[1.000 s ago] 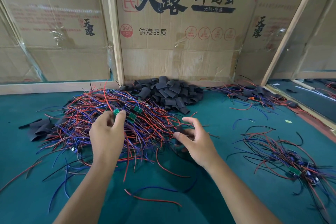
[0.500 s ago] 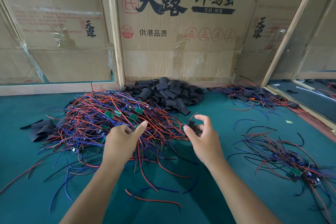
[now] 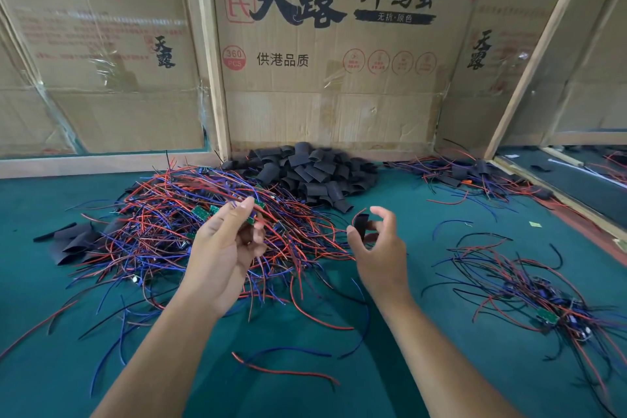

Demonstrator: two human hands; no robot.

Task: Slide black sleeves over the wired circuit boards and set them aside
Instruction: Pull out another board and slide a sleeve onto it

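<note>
Two hands work above our green desk (image 3: 84,333): our left hand (image 3: 224,251) pinches a wired board (image 3: 252,219) over the wire heap (image 3: 190,224), and our right hand (image 3: 380,244) pinches a black sleeve (image 3: 361,226). Farther back lies the sleeve pile (image 3: 312,173).

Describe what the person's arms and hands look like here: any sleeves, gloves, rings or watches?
Both forearms are bare as far as the frame shows. The left hand and right hand are ungloved, and no ring, watch, bracelet or sleeve edge is visible on either.
</note>
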